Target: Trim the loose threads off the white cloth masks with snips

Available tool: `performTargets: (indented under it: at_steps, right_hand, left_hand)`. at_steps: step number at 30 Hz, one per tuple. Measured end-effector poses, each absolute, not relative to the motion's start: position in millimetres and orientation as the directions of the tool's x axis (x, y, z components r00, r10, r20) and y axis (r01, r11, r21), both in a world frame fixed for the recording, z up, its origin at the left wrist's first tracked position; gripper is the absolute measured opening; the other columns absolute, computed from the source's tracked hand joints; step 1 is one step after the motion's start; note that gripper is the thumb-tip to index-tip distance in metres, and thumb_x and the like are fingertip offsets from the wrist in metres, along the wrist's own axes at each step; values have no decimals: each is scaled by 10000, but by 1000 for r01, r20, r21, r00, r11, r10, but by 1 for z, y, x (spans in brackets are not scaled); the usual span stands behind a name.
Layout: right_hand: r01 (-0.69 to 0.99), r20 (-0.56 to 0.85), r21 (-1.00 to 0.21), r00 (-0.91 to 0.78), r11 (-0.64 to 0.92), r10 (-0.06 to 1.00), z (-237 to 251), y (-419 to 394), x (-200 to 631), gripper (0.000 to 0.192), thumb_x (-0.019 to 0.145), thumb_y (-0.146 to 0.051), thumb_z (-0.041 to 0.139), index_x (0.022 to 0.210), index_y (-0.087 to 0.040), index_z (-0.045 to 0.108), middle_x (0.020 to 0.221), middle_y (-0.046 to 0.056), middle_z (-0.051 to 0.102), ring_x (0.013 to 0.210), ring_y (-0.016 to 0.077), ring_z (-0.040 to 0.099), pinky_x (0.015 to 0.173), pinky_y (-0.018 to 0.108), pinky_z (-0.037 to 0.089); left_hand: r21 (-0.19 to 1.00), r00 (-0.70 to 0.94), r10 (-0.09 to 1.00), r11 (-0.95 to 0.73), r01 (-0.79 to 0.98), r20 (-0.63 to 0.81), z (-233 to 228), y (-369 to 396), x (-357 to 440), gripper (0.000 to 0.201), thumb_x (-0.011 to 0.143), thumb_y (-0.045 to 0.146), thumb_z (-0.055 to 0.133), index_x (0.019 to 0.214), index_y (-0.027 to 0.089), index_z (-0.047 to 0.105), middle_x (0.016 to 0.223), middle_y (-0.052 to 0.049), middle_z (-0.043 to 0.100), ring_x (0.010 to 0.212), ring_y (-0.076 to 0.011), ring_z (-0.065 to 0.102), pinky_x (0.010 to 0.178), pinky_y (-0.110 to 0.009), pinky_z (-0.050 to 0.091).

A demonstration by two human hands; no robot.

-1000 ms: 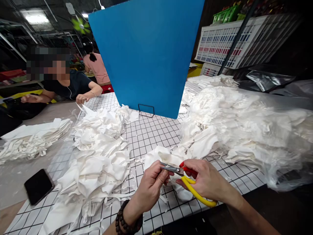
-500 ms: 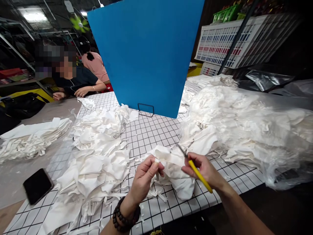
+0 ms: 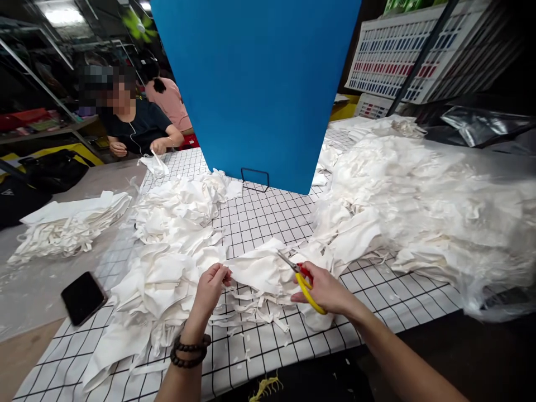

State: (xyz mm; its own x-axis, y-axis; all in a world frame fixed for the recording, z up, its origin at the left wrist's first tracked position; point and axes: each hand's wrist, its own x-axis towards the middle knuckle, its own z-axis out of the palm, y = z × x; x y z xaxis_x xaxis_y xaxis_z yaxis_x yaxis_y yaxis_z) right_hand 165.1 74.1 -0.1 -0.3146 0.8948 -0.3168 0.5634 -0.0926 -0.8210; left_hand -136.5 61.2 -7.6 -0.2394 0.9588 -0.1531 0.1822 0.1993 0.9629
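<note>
On the gridded table (image 3: 268,223), near its front edge, two bare hands work a single white fabric piece (image 3: 257,271). The left hand (image 3: 210,288), forearm rising from below and wrist ringed by a dark bead bracelet (image 3: 189,352), pinches the left corner of the piece between thumb and fingertips. The right hand (image 3: 324,289), forearm entering from the lower right, is curled shut around one pair of scissors (image 3: 299,276) with yellow and red handles; the blades point up and left, their tips touching the upper edge of the piece. The piece is stretched flat between the two hands, just above loose white strips (image 3: 247,312) lying on the grid.

Three heaps of white fabric lie on the table: one left of the hands (image 3: 167,251), one large one to the right under clear plastic (image 3: 419,206), and one flat stack at far left (image 3: 69,226). One black phone (image 3: 82,290) lies near the left heap. One blue board (image 3: 255,84) stands upright behind. Two other people (image 3: 138,120) sit at the far left.
</note>
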Motion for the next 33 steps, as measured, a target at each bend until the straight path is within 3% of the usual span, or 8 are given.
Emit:
performTargets:
  at_steps: [2,7,12,15,18,24,29,33]
  right_hand:
    - [618,-292,-785,-309,-42,905,-6,70,148,491,584,-365,823,965,-222,547,966,37,646,815,215,593,685,313,443]
    - [620,-186,-783,-307,48,933,-13,67,121,148,788,-240,619,912,-202,548,857,33,646,791,194,591,687,293,424]
    - [501,-196,-861,-491,91,849,11,82,146,217,793,-337,648,953,-220,558,848,-2,646,699,157,580,590,246,423]
    - [593,-115,-794,-361,133,925,16,108,157,188,815,-275,600,990,-223,556,918,18,651,699,156,562,616,261,404]
    - [663,-57,-735,-271,144,961,3,136,147,197,732,-174,642,910,-210,566,890,28,646,738,171,554,656,272,364]
    - [598,-11,-791,-225,129,974,-18,161,127,169,672,-131,650,797,-200,561,761,5,631,706,160,545,650,269,356]
    - [428,17,-901,-124,69,992,5,177,161,171,716,-287,662,774,-208,522,681,-15,592,597,142,531,548,255,402]
    - [241,116,-962,-74,130,990,46,192,184,287,753,-438,654,795,-226,464,645,-54,522,511,108,486,484,242,411]
  left_hand:
    - [951,-305,941,219,218,-146,-12,59,-139,252,749,390,590,616,177,579,611,-6,579,595,-170,539,605,-270,447]
    - [969,-356,926,192,153,-127,-8,60,-145,287,782,451,518,681,186,564,667,-18,616,661,-185,602,665,-291,486]
    - [986,-390,917,129,106,-78,2,64,-157,259,798,363,525,604,191,527,572,7,563,586,-148,541,626,-251,439]
    - [990,-390,918,109,93,-64,4,67,-157,270,807,341,533,586,187,537,551,0,565,562,-142,491,584,-240,395]
    - [996,-384,923,68,63,-39,5,73,-151,272,819,355,518,601,192,527,576,4,556,588,-144,488,600,-242,393]
    - [997,-376,925,69,22,-56,16,82,-150,325,798,371,565,553,196,444,536,45,425,541,-117,394,554,-228,344]
    - [982,-268,944,185,-44,-190,25,80,-146,348,744,405,655,583,193,432,526,70,367,504,-98,339,510,-217,298]
    - [937,-36,946,313,-155,-322,36,74,-108,306,715,390,687,650,178,477,591,60,435,526,-89,402,535,-202,341]
